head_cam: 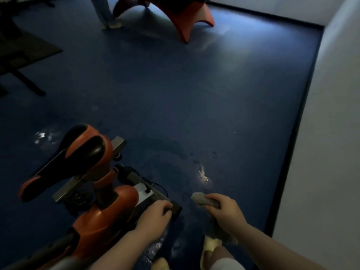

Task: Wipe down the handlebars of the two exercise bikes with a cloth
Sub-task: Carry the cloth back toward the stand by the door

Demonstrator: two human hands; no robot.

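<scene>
Cloth [204,199], grey and crumpled, sits bunched in the right hand [224,211], whose fingers [212,197] curl round it; one end pokes up and left past the knuckles, the rest hangs below the palm toward the slippers [209,248], low in the view over the blue floor [214,94]. The left hand [153,217] rests on the dark end of the exercise bike [101,217] bar, fingers curled over it. The orange bike's long axis runs from lower left toward upper right; its black-and-orange saddle [64,160] points lower left. A white wall [331,133] stands at right.
</scene>
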